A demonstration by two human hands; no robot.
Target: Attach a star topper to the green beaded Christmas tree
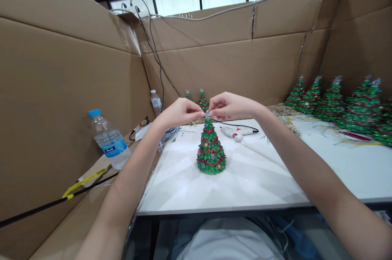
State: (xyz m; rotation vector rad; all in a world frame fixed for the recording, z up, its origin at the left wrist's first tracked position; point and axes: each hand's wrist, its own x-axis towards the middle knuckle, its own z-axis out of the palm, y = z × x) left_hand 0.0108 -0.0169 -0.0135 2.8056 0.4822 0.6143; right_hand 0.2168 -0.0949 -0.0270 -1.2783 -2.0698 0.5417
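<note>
A small green Christmas tree ornament (211, 149) with red garlands and coloured balls stands upright on the white tabletop (245, 190). At its tip sits a clear star topper (207, 114). My left hand (182, 111) pinches the topper from the left, thumb and fingers pressed together. From the right, my right hand (230, 104) pinches at the same star, its other fingers curled. The fingertips hide part of the star. Behind the tree, to the right, lies a white glue gun (239, 132) with its cord.
Several finished-looking trees (332, 94) line the right side, with loose straw-like strands around them. Two more trees (202, 100) stand behind my hands. A water bottle (112, 141) and a yellow-tagged black cable (67, 197) are at left. Cardboard walls (214, 59) enclose the table.
</note>
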